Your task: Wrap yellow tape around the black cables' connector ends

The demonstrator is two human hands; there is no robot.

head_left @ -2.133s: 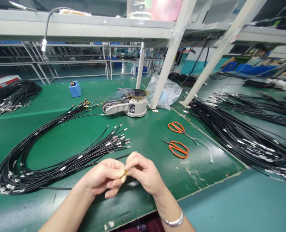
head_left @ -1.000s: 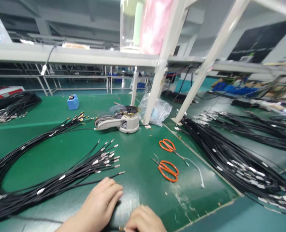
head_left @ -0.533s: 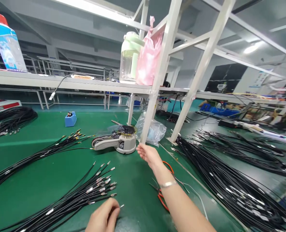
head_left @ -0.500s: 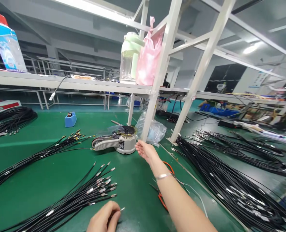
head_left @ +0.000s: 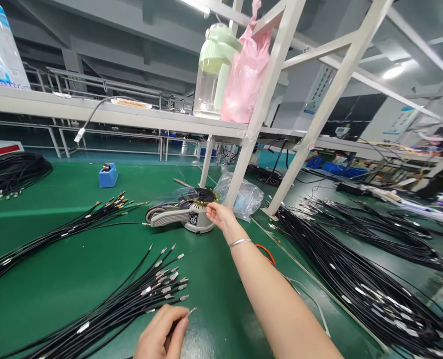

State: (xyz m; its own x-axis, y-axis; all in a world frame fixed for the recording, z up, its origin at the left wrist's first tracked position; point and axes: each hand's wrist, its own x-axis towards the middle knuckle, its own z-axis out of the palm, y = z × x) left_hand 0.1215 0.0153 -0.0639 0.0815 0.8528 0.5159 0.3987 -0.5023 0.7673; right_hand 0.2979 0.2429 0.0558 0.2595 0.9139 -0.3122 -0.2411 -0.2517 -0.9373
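Observation:
My left hand (head_left: 163,331) is pinched on a cable end (head_left: 192,311), whose thin pale tip sticks out past thumb and forefinger; the rest of that cable is hidden by the hand. My right hand (head_left: 221,218) reaches forward to the near right side of a grey round tape dispenser (head_left: 199,223) with a black disc on top. Its fingers are closed together at the dispenser's rim, and whatever lies between them is too small to make out. Beside my left hand lies a bundle of black cables (head_left: 131,304) with silvery ends and white labels.
Another cable bundle (head_left: 75,229) lies behind at left, near a small blue holder (head_left: 108,175). Orange-handled pliers (head_left: 266,254) are partly under my right forearm. White frame posts (head_left: 248,164), a clear plastic bag (head_left: 249,199) and thick cable coils (head_left: 341,269) stand or lie to the right.
My right hand has moved slightly left and up to the dispenser's rim. My left hand has risen a little with the cable end. The view has tilted down slightly.

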